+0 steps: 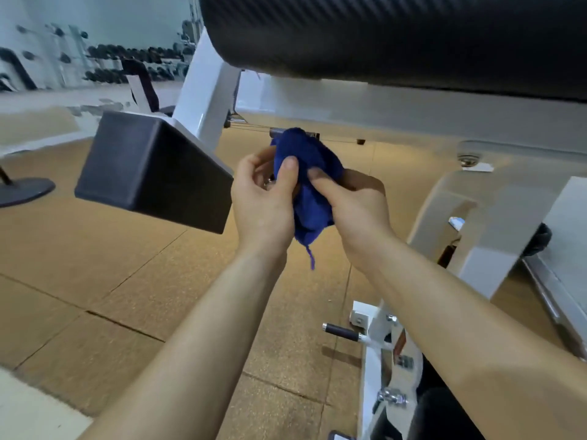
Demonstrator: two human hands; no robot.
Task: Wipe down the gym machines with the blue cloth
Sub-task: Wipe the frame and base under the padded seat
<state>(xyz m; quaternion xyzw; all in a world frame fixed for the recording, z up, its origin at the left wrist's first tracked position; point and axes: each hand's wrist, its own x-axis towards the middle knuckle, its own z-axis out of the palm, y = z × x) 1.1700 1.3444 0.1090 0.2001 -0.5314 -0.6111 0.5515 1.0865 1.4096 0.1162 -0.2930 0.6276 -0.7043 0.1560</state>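
Both hands meet in mid-air at the middle of the view, closed on a crumpled deep-blue terry cloth (313,163). The left hand (263,201) pinches it with the thumb pressed on its front. The right hand (359,211) grips it from the right, fingers curled into the folds. A loose thread hangs from the cloth's lower end.

The cloth touches no machine at this moment. It sits just below the broad black textured vinyl pad (397,33) that fills the top of the view, near the white painted steel frame (206,90) carrying it. A dark boxy block pad (152,173) juts out just left of the hands, above the tan rubber-tile floor (127,281).

My reading is that the cloth is being bunched or refolded between strokes, not wiping. No surface shows streaks or damp patches, so I cannot tell what has been cleaned. The pads, the frame and the short black-grip handle (341,332) nearby may all be left to do.
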